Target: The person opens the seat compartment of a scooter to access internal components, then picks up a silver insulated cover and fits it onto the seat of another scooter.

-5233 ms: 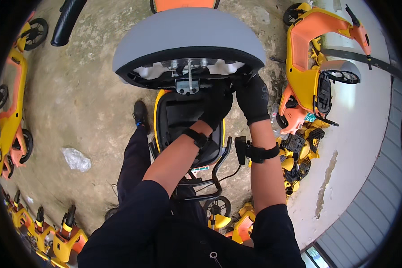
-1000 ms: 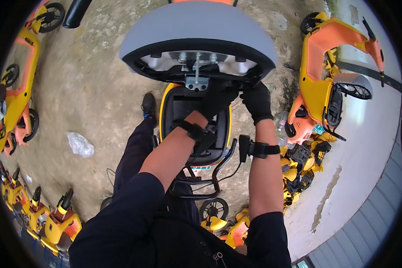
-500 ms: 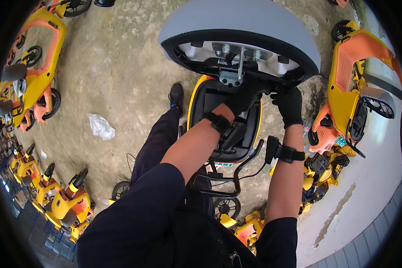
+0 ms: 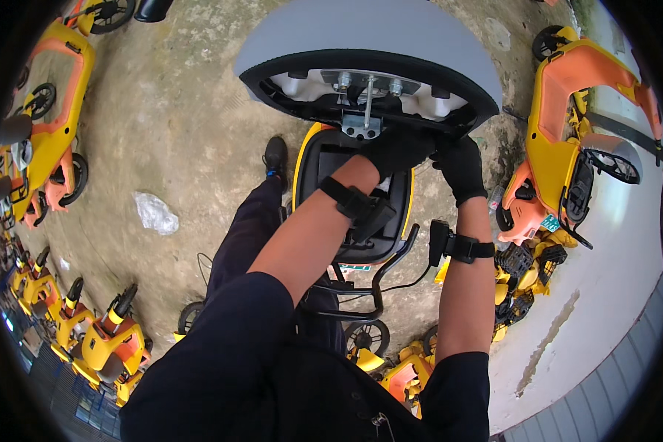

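Observation:
A scooter seat (image 4: 368,33) with a grey cover is tipped up in front of me, its underside facing me. A metal hinge (image 4: 362,125) joins it to the yellow-edged body, above a black storage compartment (image 4: 318,173). Both hands wear black gloves and meet at the seat's lower right edge. My left hand (image 4: 399,152) is closed against that edge, its fingertips largely lost in the dark material. Beside it, my right hand (image 4: 460,166) has its fingers curled in at the same black rim. Whatever lies between the fingertips is too dark to make out.
A black tubular rack (image 4: 378,295) juts toward me from the scooter. Yellow and orange scooters stand at left (image 4: 77,88) and right (image 4: 552,132). Black baskets and yellow parts (image 4: 519,269) lie by the white wall (image 4: 597,317). A crumpled clear plastic sheet (image 4: 155,214) is on the concrete floor.
The whole view has shifted, so seat and scooters appear a little farther left. My hands stay at the seat's edge, with the right one drawn slightly closer to the left.

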Demonstrator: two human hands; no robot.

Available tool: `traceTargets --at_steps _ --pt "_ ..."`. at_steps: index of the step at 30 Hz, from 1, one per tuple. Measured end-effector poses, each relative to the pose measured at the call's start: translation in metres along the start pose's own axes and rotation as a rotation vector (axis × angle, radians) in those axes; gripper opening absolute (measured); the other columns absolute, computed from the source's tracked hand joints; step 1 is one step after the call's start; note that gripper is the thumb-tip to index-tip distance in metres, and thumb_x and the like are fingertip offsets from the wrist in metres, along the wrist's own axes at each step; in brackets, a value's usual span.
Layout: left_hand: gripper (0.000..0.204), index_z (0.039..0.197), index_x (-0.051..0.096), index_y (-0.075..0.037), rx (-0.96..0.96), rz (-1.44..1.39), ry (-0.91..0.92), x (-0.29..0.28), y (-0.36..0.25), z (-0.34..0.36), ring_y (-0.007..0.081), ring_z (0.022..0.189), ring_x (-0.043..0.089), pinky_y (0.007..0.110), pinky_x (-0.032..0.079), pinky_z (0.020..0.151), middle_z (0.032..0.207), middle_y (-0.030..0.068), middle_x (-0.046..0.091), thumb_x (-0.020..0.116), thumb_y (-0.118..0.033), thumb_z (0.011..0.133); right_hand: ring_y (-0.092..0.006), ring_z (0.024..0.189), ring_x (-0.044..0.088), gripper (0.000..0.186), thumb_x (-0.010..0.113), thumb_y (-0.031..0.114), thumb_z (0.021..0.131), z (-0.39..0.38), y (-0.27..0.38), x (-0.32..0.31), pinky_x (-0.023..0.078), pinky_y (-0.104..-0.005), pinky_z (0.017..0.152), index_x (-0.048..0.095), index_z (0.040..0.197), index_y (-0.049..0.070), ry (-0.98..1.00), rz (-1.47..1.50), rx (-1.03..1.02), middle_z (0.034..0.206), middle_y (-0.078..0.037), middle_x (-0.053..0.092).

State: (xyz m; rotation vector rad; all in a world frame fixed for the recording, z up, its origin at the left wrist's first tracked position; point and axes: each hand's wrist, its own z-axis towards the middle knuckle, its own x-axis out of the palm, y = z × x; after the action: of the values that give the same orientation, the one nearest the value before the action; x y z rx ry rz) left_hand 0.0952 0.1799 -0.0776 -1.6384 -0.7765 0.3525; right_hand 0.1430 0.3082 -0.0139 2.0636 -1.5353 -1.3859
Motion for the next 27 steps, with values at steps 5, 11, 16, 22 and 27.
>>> traceTargets --at_steps 5,11,16,22,27 --pt "0.022 0.086 0.061 -0.004 0.170 0.009 -0.142 -0.002 0.012 0.001 0.0117 0.065 0.054 0.024 0.044 0.057 0.077 0.0043 0.060 0.055 -0.025 0.079 -0.0182 0.064 0.061 0.019 0.049 0.015 0.084 0.001 0.008 0.005 0.046 -0.0267 0.049 0.053 0.091 -0.002 0.024 0.045 0.046 0.078 -0.009 0.061" --pt "0.016 0.086 0.058 0.002 -0.193 -0.339 -0.175 0.000 -0.028 -0.018 0.0159 0.061 0.055 0.027 0.045 0.054 0.075 0.0107 0.059 0.052 -0.010 0.079 -0.0193 0.067 0.062 0.020 0.048 0.013 0.083 -0.002 0.000 0.003 0.048 -0.0271 0.052 0.053 0.096 -0.002 0.012 0.025 0.047 0.082 -0.011 0.061" --pt "0.014 0.085 0.056 0.001 0.217 0.246 -0.290 0.005 -0.003 -0.013 0.0162 0.060 0.056 0.027 0.045 0.051 0.070 0.0107 0.058 0.053 -0.011 0.079 -0.0193 0.073 0.061 0.021 0.050 0.011 0.082 -0.010 0.011 0.018 0.050 -0.0293 0.053 0.054 0.098 -0.001 -0.052 0.101 0.060 0.084 -0.011 0.061" --pt "0.026 0.089 0.055 -0.003 -0.448 -0.773 -0.288 -0.014 0.008 -0.033 0.0140 0.066 0.056 0.028 0.044 0.057 0.070 0.0047 0.056 0.054 -0.028 0.080 -0.0198 0.074 0.061 0.017 0.051 0.009 0.080 -0.014 0.012 0.015 0.051 -0.0310 0.053 0.055 0.092 -0.001 -0.076 0.227 0.068 0.081 -0.010 0.060" --pt "0.019 0.088 0.054 -0.005 -0.027 -0.362 -0.429 0.004 0.009 -0.038 0.0098 0.067 0.049 0.027 0.042 0.059 0.074 0.0011 0.053 0.055 -0.024 0.082 -0.0198 0.068 0.061 0.014 0.052 0.009 0.079 -0.003 0.011 0.008 0.051 -0.0312 0.051 0.056 0.088 -0.002 -0.101 -0.033 -0.052 0.077 -0.011 0.060"
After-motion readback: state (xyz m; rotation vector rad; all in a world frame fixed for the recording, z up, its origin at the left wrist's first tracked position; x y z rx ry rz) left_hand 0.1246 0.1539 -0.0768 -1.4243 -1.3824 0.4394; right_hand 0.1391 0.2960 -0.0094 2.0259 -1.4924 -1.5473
